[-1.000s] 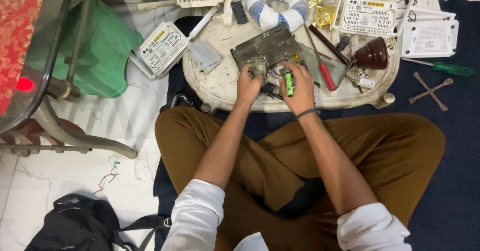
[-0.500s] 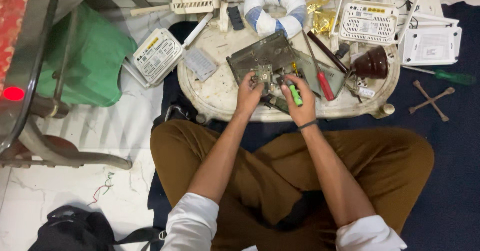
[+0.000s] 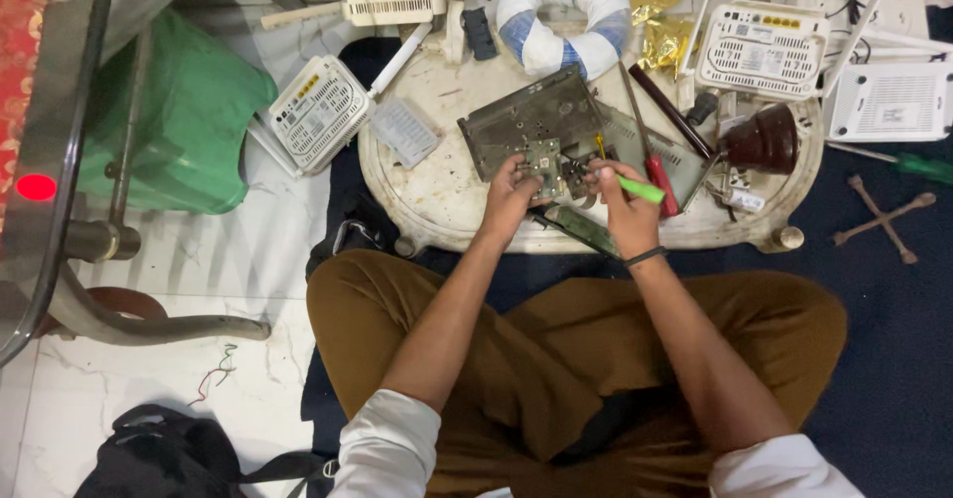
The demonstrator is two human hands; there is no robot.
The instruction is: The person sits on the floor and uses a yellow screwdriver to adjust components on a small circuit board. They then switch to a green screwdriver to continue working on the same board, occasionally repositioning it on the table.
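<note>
A dark blue mat (image 3: 893,359) covers the floor, and on it stands a low, round, off-white table (image 3: 437,200) crowded with electronics. A person in brown trousers (image 3: 556,359) sits cross-legged before it. A green plastic bag (image 3: 189,131) lies to the left on the pale tiles, a black backpack (image 3: 159,453) at the bottom left. A blue-and-white padded ring (image 3: 561,16) lies at the table's far edge, with white routers (image 3: 762,49) around it, one (image 3: 320,111) overhanging the left rim. A dark metal chassis plate (image 3: 531,116) lies tilted at the table's middle. At its near edge sits a small green circuit board (image 3: 545,155). The left hand (image 3: 511,192) is curled, its fingertips pinching the board's left side. The right hand (image 3: 623,205) is closed around a green-handled screwdriver (image 3: 640,189), whose tip points toward the board. A red-handled screwdriver (image 3: 657,172) lies just beside that hand.
</note>
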